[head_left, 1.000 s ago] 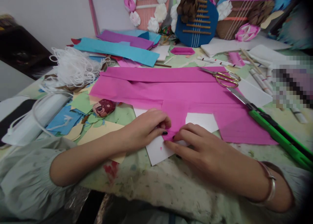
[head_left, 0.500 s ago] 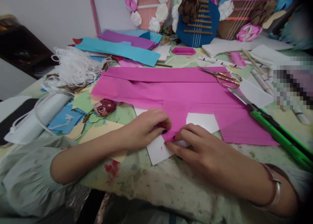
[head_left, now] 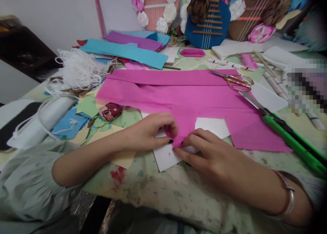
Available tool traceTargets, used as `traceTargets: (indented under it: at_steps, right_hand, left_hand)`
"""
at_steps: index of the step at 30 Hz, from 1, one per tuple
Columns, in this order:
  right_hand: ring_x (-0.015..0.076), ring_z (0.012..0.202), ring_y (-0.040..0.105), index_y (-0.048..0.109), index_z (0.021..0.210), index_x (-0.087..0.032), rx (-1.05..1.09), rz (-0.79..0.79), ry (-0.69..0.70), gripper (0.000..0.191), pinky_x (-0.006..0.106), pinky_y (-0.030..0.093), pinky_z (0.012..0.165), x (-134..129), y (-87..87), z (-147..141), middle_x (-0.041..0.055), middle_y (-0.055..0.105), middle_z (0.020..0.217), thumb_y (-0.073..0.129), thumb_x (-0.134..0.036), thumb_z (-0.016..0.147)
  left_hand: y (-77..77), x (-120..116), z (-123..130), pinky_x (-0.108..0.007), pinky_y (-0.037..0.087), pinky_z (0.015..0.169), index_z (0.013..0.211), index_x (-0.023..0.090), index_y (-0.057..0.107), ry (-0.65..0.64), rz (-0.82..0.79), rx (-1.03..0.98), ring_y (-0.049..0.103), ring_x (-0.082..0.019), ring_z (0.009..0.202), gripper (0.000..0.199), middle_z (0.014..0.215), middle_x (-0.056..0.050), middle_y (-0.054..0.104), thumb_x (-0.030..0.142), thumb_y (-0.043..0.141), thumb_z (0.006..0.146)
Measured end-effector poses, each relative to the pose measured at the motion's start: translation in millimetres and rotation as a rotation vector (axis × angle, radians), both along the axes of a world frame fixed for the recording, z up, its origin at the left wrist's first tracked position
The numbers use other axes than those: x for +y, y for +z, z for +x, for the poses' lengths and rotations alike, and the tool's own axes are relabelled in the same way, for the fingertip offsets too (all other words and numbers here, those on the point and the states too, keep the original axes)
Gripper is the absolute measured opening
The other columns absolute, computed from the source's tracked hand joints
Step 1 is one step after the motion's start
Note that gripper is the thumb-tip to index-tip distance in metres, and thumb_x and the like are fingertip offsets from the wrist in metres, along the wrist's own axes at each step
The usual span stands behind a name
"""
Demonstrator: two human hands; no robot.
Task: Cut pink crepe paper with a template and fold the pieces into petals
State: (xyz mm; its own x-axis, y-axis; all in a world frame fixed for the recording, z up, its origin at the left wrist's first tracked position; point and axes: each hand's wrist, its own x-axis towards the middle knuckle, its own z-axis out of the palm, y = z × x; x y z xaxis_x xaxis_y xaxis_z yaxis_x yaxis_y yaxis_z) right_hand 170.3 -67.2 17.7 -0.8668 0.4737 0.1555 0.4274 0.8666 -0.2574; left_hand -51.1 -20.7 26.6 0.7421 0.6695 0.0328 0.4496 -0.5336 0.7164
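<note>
A small piece of pink crepe paper [head_left: 184,121] lies over white paper [head_left: 163,160], its lower edge between my two hands. My left hand [head_left: 153,130] is closed, with thumb and curled fingers gripping the left side of that lower edge. On the other side, my right hand [head_left: 208,150] pinches the lower right edge, index finger and thumb close together. A tiny pink scrap [head_left: 169,154] rests on the white paper near my right fingertips. Behind the hands spreads a large folded pink crepe paper sheet [head_left: 153,94].
Gold-handled scissors [head_left: 240,83] and green-handled scissors [head_left: 288,138] lie at the right. Tangled white cord [head_left: 79,70], paper scraps [head_left: 70,123] and a dark red printed pouch-like item [head_left: 110,111] are at the left. Blue crepe paper [head_left: 125,53] and a decorated blue lute-shaped craft [head_left: 208,26] stand farther back.
My left hand's thumb has shifted slightly up and left along the pink paper's edge. My right hand stays almost in place.
</note>
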Motion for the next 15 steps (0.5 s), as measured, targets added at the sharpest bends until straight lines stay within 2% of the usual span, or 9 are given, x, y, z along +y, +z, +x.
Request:
traceTargets:
  at_steps: [9,15]
  right_hand:
    - [0.024,0.093,0.047,0.057,0.123,-0.014,-0.003,-0.002,0.005,0.035,0.042,0.046,0.078,0.6,1.9,-1.0,0.0119,0.055,0.097,0.036,-0.015,0.095]
    - [0.0251,0.095,0.047,0.057,0.124,-0.014,-0.003,-0.015,0.005,0.036,0.043,0.046,0.079,-0.1,2.2,0.0,0.0128,0.056,0.097,0.037,-0.014,0.095]
  left_hand:
    - [0.6,7.5,-3.9,-0.024,0.041,0.066,0.082,0.015,0.056,0.056,-0.115,-0.052,0.051,-0.011,0.073,0.01,0.079,-0.001,0.057,0.01,0.05,0.076]
    - [-1.3,10.0,-5.1,-0.024,0.042,0.064,0.077,0.015,0.054,0.104,-0.137,-0.087,0.052,-0.011,0.071,0.006,0.078,-0.001,0.056,0.013,0.049,0.075]
